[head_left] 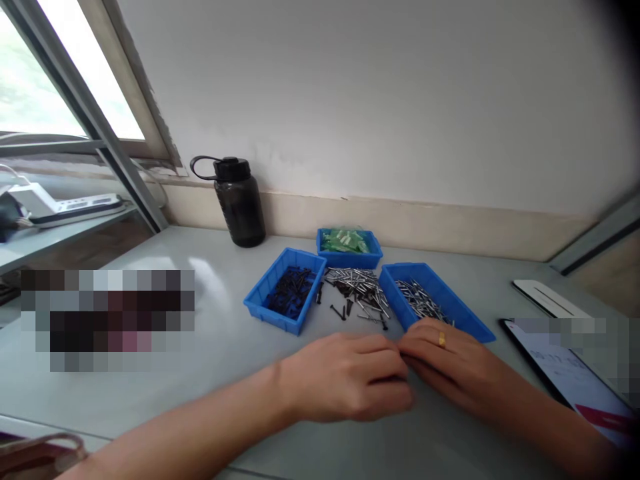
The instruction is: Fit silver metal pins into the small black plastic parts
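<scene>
Both hands are brought together low on the tabletop [210,333], close to the near edge and just short of the loose pile [356,290] of mixed silver pins and dark screws. The left hand [350,377] lies palm down with its fingers curled toward the right; the right hand [450,363], a ring [442,340] on one finger, meets it fingertip to fingertip. What is pinched between them cannot be told: the fingertips are hidden by the left hand's knuckles, and nothing small enough to be a pin is seen clearly there.

Beyond the hands three blue bins are set out. The left bin [260,300] holds dark screws, the back bin [373,257] holds green pieces, and the right bin [470,323] holds silver pins; its near corner is just beside the right hand. The pile lies between the left and right bins, in front of the back one.

For sorting of this kind, one piece is best taken at a time, by its shaft, between thumb and forefinger. The wrists are best kept low and resting on the tabletop, so that tiny parts are not flicked. Colour should be checked before release: dark to the left bin, silver to the right.

A black bottle [240,200] stands by the far edge, at the wall, and a phone [570,380] lies toward the right edge, well apart from the pile.
</scene>
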A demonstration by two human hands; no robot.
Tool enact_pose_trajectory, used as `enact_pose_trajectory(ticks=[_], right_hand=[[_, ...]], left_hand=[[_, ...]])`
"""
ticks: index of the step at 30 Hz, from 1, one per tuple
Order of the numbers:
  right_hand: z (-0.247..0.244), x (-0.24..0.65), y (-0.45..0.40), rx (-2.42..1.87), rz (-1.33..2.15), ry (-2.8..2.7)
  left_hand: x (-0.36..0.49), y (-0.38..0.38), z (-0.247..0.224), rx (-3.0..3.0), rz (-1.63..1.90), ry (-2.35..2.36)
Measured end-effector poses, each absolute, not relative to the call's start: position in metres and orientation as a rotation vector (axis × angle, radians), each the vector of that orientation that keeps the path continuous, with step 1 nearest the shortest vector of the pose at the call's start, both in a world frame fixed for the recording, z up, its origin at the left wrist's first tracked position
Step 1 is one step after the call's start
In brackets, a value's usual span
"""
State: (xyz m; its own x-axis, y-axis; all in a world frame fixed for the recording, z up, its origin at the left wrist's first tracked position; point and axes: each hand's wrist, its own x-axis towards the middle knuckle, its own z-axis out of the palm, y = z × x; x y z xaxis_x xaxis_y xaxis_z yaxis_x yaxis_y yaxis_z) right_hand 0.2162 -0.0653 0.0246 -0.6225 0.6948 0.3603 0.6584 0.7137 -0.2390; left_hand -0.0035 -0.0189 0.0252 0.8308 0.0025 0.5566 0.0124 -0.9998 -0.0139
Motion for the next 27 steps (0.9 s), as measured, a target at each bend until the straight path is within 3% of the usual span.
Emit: enact_pose_trajectory(ticks=[13,27], right_hand=[[0.0234,0.2203,-0.0641,-1.033,-0.075,-2.434],[0.029,0.2207,-0.0641,-1.02,-0.174,-2.39]], left_hand=[[0.0006,-0.0121,0.0238,-2.905,-1.003,-0.465],[-0.0009,-0.0102,0.025,-2.86,-0.951,-0.481]])
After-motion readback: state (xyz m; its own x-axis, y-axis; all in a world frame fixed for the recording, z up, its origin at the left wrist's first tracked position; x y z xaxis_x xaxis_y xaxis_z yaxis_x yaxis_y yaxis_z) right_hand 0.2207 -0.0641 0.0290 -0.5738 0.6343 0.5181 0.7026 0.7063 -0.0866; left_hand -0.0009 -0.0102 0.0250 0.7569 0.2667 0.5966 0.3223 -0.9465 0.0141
